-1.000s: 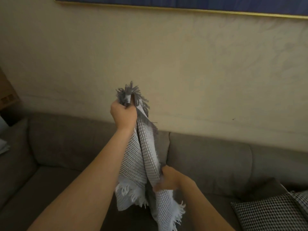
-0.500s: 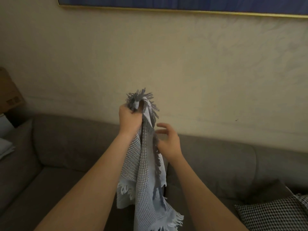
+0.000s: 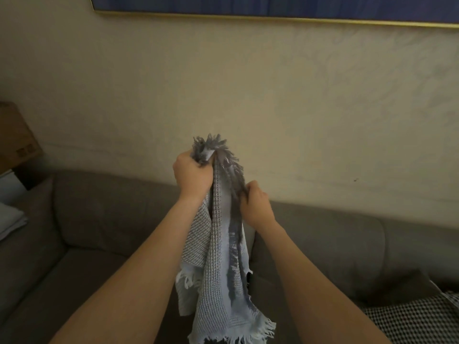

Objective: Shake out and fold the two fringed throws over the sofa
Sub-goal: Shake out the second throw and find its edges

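**Up in both hands: one fringed throw bunched above the sofa**

Bunched lengthwise, the blue-grey waffle-weave throw [image 3: 218, 256] hangs in the air at the centre of the view, in front of the sofa's back cushions. Its top end sprouts a tuft of grey fringe at 12 o'clock of the left hand; its bottom end trails pale fringe toward 6 o'clock, near the lower edge of the view.

The left hand [image 3: 192, 173] is a closed fist around the throw's top, just under the tuft. The right hand [image 3: 255, 207], at about 4 o'clock from the left one and just beside it, has its fingers curled into the dark fringed edge running down the throw's right side.

Behind the cloth stretches the grey sofa [image 3: 323, 234], filling the lower half of the view. A black-and-white checked cushion [image 3: 417, 319] lies at 4 o'clock in the corner. At 9 o'clock, pale folded fabric [image 3: 10, 219] sits on the sofa's far end, under a cardboard box [image 3: 15, 140]. A gold-framed blue picture [image 3: 273, 6] crosses the wall [image 3: 298, 95] at 12 o'clock.
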The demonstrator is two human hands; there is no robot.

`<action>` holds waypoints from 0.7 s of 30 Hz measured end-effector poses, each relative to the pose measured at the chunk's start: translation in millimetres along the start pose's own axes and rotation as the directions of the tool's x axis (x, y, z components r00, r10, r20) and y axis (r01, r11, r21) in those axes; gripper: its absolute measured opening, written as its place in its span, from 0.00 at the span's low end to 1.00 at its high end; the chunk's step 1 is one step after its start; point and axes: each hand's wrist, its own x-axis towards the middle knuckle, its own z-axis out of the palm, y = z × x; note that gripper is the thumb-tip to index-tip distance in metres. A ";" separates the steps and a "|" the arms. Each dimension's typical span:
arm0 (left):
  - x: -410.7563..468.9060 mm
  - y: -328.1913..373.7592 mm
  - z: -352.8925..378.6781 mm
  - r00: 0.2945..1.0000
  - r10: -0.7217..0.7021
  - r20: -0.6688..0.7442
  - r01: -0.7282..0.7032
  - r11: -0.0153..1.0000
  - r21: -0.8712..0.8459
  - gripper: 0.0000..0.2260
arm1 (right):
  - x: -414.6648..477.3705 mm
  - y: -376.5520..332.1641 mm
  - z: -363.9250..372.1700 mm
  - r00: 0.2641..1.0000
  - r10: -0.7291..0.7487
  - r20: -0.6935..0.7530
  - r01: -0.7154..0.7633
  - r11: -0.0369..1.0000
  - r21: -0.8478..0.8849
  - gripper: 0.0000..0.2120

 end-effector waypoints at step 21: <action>-2.4 13.4 8.8 0.991 0.025 -0.134 -0.032 0.998 -0.047 0.07 | -48.8 38.2 40.1 0.960 0.023 0.278 -0.031 0.999 0.025 0.10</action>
